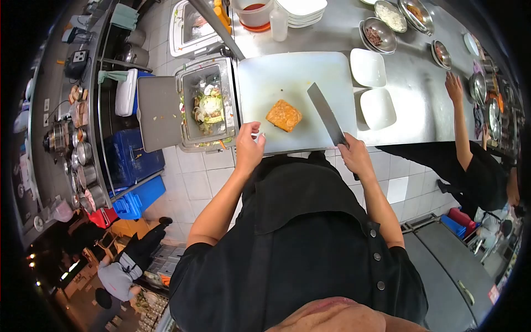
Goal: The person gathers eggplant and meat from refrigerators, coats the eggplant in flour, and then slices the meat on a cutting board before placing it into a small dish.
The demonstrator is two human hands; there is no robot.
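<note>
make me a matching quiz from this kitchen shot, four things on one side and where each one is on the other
Things:
1. orange block
2. cleaver
3. scrap bin
4. two square white dishes

Places:
A. left of the cutting board
B. middle of the cutting board
C. on the steel counter, right of the board
D. held in the right hand

Pairs: 1-B, 2-D, 3-A, 4-C

One head-worn camera looks steeply down from above, fisheye-wide, close over the board (293, 91) and counter (409, 83), floor below.
</note>
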